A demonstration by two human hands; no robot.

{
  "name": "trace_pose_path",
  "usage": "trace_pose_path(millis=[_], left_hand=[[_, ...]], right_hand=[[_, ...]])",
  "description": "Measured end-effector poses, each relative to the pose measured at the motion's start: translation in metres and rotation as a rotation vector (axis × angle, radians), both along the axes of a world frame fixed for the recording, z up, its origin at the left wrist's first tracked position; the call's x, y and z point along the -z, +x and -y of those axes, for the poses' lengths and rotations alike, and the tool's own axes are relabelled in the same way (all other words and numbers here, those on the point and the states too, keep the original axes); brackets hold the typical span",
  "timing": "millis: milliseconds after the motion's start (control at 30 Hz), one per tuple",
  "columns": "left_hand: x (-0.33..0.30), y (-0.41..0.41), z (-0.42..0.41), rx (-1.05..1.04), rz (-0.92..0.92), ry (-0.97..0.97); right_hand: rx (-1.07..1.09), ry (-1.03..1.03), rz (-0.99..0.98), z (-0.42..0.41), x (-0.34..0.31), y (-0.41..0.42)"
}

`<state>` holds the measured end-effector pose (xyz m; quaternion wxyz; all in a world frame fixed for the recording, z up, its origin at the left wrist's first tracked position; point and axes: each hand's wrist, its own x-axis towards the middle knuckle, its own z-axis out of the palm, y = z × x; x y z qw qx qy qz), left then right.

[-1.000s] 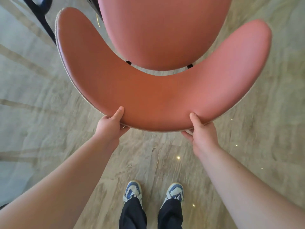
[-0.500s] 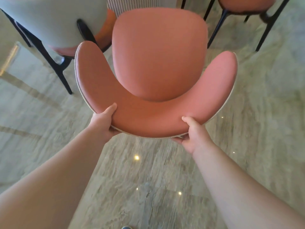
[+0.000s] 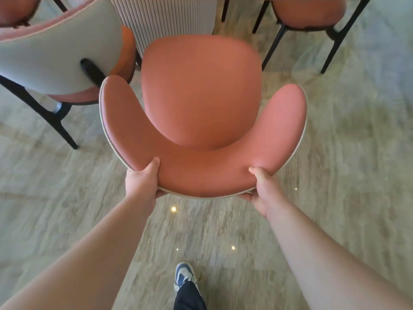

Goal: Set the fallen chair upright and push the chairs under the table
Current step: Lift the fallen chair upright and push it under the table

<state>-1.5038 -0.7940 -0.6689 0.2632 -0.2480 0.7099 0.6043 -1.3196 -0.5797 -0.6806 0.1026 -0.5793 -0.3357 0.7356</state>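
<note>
Change: the pink chair [image 3: 201,104] is now seen farther ahead than half a second ago, its seat front closer to the ribbed desk base [image 3: 165,19]; one shoe [image 3: 183,276] has come into view.
Chair position: upright on the marble floor [image 3: 346,153], in front of the desk base, between two neighbouring chairs.
Left hand [image 3: 142,182]: closed on the curved backrest rim, thumb laid on the pink face, fingers wrapped behind and hidden.
Right hand [image 3: 263,193]: closed on the same rim to the right, thumb on top, fingers hidden underneath.
Left neighbour [image 3: 55,59]: grey-backed chair, just beside the held chair's left wing.
Right neighbour [image 3: 306,14]: pink seat on black legs, apart from the held chair.
</note>
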Motion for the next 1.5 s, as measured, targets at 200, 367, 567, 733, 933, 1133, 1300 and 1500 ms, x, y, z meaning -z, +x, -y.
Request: trace_pose_path(millis=[200, 367, 567, 733, 933, 1133, 1300, 1500], left_hand=[[-0.014, -0.030, -0.026, 0.000, 0.030, -0.041], [-0.021, -0.057, -0.046, -0.001, 0.053, -0.056], [-0.038, -0.095, -0.074, 0.005, 0.104, -0.072], [-0.055, -0.127, -0.101, 0.021, 0.146, -0.075], [-0.056, -0.157, -0.122, 0.016, 0.194, -0.103], [-0.058, -0.186, -0.142, 0.015, 0.221, -0.078], [-0.058, -0.205, -0.155, 0.022, 0.236, -0.087], [-0.057, -0.216, -0.163, 0.027, 0.233, -0.094]], right_hand=[[0.014, 0.012, 0.028, -0.023, -0.012, -0.029], [0.006, 0.000, 0.061, -0.043, -0.022, -0.055], [-0.007, -0.044, 0.099, -0.070, -0.044, -0.093], [-0.040, -0.097, 0.074, -0.098, -0.067, -0.127], [-0.037, -0.159, 0.095, -0.122, -0.078, -0.155], [-0.045, -0.185, 0.118, -0.145, -0.079, -0.182], [-0.032, -0.201, 0.125, -0.158, -0.084, -0.201], [-0.035, -0.194, 0.128, -0.166, -0.086, -0.212]])
